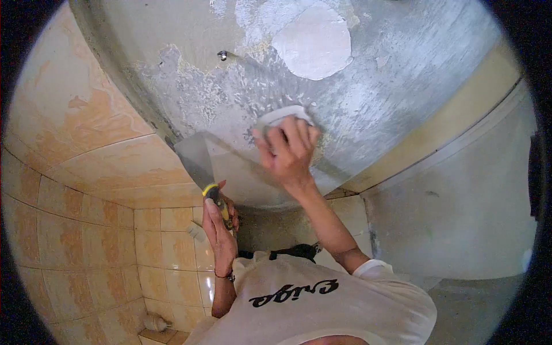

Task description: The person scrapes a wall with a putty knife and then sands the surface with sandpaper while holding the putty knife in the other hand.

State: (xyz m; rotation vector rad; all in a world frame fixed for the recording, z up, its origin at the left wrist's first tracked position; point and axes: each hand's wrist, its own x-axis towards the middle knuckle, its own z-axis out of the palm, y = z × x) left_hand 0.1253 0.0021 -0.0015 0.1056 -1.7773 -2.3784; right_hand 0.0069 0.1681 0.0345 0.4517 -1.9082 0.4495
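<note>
My left hand (217, 230) is closed around the black and yellow handle of a putty knife (195, 156). Its wide grey blade points up and left, in front of the wall's lower left edge. My right hand (292, 152) presses a whitish flat pad (287, 113) against the grey plastered wall (379, 98). Fingers cover much of the pad and motion blurs it, so its exact kind cannot be made out. Around it the wall surface is patchy and flaked, with a smooth whitish round patch (313, 43) just above.
A small metal fitting (222, 56) sticks out of the wall at upper left. Orange-patterned tiles (109, 164) cover the left wall. On the right stands a pale smooth panel (448, 184). A small light-coloured object (156, 322) sits at the bottom left.
</note>
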